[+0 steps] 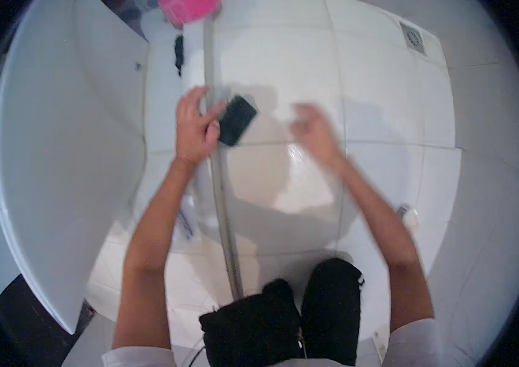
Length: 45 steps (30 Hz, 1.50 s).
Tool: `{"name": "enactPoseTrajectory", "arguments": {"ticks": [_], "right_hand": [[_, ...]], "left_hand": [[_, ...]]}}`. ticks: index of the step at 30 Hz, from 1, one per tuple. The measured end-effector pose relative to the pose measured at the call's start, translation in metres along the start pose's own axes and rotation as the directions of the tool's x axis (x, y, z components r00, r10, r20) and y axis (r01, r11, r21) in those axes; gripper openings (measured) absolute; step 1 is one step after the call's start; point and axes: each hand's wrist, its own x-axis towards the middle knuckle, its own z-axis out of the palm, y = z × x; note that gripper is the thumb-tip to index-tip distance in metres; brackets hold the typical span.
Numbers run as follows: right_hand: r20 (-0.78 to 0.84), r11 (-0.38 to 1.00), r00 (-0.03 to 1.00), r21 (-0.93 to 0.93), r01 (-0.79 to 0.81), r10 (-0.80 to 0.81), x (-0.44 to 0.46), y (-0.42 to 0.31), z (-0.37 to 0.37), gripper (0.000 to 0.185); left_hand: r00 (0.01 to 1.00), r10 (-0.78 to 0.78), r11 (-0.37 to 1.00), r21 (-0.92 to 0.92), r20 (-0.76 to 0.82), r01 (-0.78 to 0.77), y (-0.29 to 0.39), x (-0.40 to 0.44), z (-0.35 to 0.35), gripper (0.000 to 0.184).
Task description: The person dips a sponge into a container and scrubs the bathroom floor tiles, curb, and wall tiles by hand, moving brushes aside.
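Note:
A dark green rectangular pad (237, 120) lies tilted on the white tiled floor (278, 55), beside a narrow raised strip (221, 214). My left hand (197, 125) is over the strip at the pad's left edge, its fingers spread and the thumb and a fingertip close to the pad. Whether they touch it is not clear. To the right of the pad, my right hand (314, 131) is above the tiles, blurred by motion, with its fingers curled. What it holds, if anything, cannot be made out.
A pink container (189, 9) stands at the top, with a dark narrow object (179, 55) below it. A large white panel (70, 153) fills the left side. The floor drain (413, 38) is at upper right. A small whitish object (408, 217) sits beside my right forearm.

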Motion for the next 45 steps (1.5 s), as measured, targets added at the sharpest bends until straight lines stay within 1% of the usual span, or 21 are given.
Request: {"name": "enactPoseTrajectory", "arguments": {"ticks": [2, 5, 6, 8, 10, 12, 13, 15, 16, 18, 23, 27, 31, 32, 34, 37, 39, 41, 42, 43, 45], "right_hand": [[0.015, 0.931, 0.997, 0.356, -0.078, 0.078, -0.005, -0.076, 0.071, 0.075], [-0.393, 0.998, 0.920, -0.045, -0.032, 0.012, 0.014, -0.108, 0.148, 0.076], [-0.409, 0.995, 0.908, 0.011, -0.096, 0.092, 0.011, -0.122, 0.152, 0.074], [-0.416, 0.979, 0.887, 0.106, -0.173, 0.202, 0.015, -0.129, 0.140, 0.072], [-0.380, 0.960, 0.925, 0.261, 0.100, 0.007, 0.030, -0.097, 0.118, 0.069], [-0.545, 0.879, 0.838, 0.413, 0.238, 0.029, 0.074, -0.079, 0.085, 0.058], [-0.718, 0.949, 0.693, 0.164, 0.268, -0.071, 0.099, -0.069, 0.070, 0.050], [-0.738, 0.961, 0.634, -0.071, 0.269, -0.232, 0.147, -0.055, 0.041, 0.043], [-0.737, 0.918, 0.574, -0.167, 0.358, -0.358, 0.170, -0.051, 0.035, 0.042], [-0.524, 0.845, 0.668, -0.247, 0.474, -0.528, 0.214, -0.071, 0.046, 0.035], [-0.445, 0.938, 0.837, -0.023, 0.346, -0.319, 0.281, -0.109, 0.044, 0.031], [-0.399, 0.919, 0.828, -0.151, 0.365, -0.394, 0.289, -0.100, 0.045, 0.029], [-0.123, 0.883, 0.897, 0.162, 0.441, -0.425, 0.241, -0.093, 0.019, 0.053], [-0.127, 0.870, 0.881, 0.148, 0.471, -0.455, 0.236, -0.104, 0.009, 0.053], [-0.490, 0.891, 0.796, 0.080, 0.446, -0.355, 0.235, -0.134, -0.010, 0.075], [-0.457, 0.786, 0.681, -0.065, 0.615, -0.572, 0.243, -0.179, -0.035, 0.082], [-0.407, 0.760, 0.656, -0.185, 0.623, -0.636, 0.239, -0.195, -0.058, 0.070], [-0.532, 0.794, 0.651, -0.069, 0.604, -0.541, 0.231, -0.213, -0.089, 0.056], [-0.615, 0.802, 0.574, -0.172, 0.572, -0.541, 0.225, -0.230, -0.103, 0.049], [-0.601, 0.791, 0.567, -0.194, 0.581, -0.564, 0.227, -0.246, -0.108, 0.049], [-0.316, 0.762, 0.738, 0.067, 0.644, -0.596, 0.238, -0.283, -0.117, 0.055]], "left_hand": [[0.998, -0.061, 0.994, -0.088, -0.031, 0.058, -0.008, -0.013, 0.008, 0.040], [0.946, -0.312, 0.945, -0.130, -0.090, 0.300, 0.004, -0.010, 0.007, 0.044], [0.959, -0.270, 0.960, -0.095, -0.090, 0.262, 0.002, -0.007, 0.006, 0.044], [0.850, -0.507, 0.862, -0.093, -0.145, 0.498, -0.003, -0.006, 0.014, 0.056], [0.824, -0.563, 0.825, -0.088, -0.059, 0.558, -0.004, 0.006, 0.027, 0.062], [0.707, -0.706, 0.708, 0.041, 0.020, 0.705, 0.006, 0.032, 0.028, 0.081], [0.707, -0.707, 0.707, 0.062, 0.031, 0.705, 0.005, 0.037, 0.029, 0.081], [0.695, -0.719, 0.684, 0.155, -0.026, 0.713, 0.002, 0.029, 0.036, 0.085], [0.726, -0.686, 0.706, 0.189, -0.057, 0.682, -0.001, 0.023, 0.040, 0.085], [0.723, -0.690, 0.705, 0.196, -0.033, 0.682, 0.000, 0.029, 0.040, 0.085], [0.731, -0.682, 0.710, 0.207, -0.037, 0.673, -0.001, 0.034, 0.042, 0.084], [0.792, -0.609, 0.769, 0.210, -0.048, 0.604, -0.008, 0.025, 0.042, 0.084], [0.762, -0.645, 0.726, 0.264, -0.058, 0.634, 0.003, 0.034, 0.039, 0.084], [0.733, -0.679, 0.696, 0.284, -0.038, 0.660, 0.006, 0.037, 0.039, 0.084], [0.706, -0.705, 0.664, 0.290, -0.065, 0.689, 0.008, 0.042, 0.038, 0.084], [0.655, -0.755, 0.629, 0.238, -0.043, 0.740, 0.010, 0.043, 0.036, 0.085], [0.629, -0.778, 0.601, 0.283, -0.009, 0.747, 0.010, 0.043, 0.035, 0.086], [0.628, -0.778, 0.599, 0.268, -0.032, 0.755, 0.010, 0.044, 0.032, 0.087], [0.622, -0.783, 0.596, 0.271, -0.014, 0.756, 0.011, 0.043, 0.033, 0.088], [0.616, -0.787, 0.593, 0.245, -0.024, 0.767, 0.013, 0.042, 0.033, 0.088], [0.599, -0.801, 0.581, 0.237, -0.007, 0.779, 0.012, 0.045, 0.033, 0.088]]}}
